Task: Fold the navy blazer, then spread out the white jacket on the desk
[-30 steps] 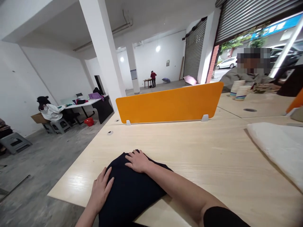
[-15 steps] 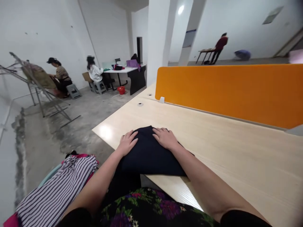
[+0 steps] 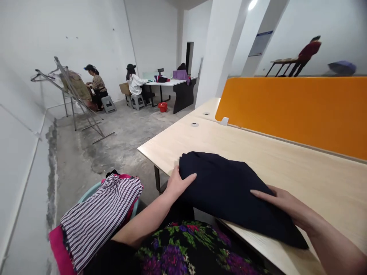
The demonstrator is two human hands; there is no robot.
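Observation:
A folded dark navy cloth garment lies at the near edge of the light wooden table, partly raised off it. My left hand grips its left end, thumb on top and fingers tucked behind and below. My right hand holds the right side, thumb flat on the upper face, the other fingers mostly hidden underneath. The garment's right end tapers to a point beyond my right hand, over the tabletop.
To my left, a striped garment with pink trim is draped over a light-blue basin. An orange divider stands across the table. Metal racks, a red bucket, two seated people and one standing person are farther off.
Both hands have gone from lying flat on the garment to gripping its two ends. The garment has shifted right and lifted partly. The view has turned left.

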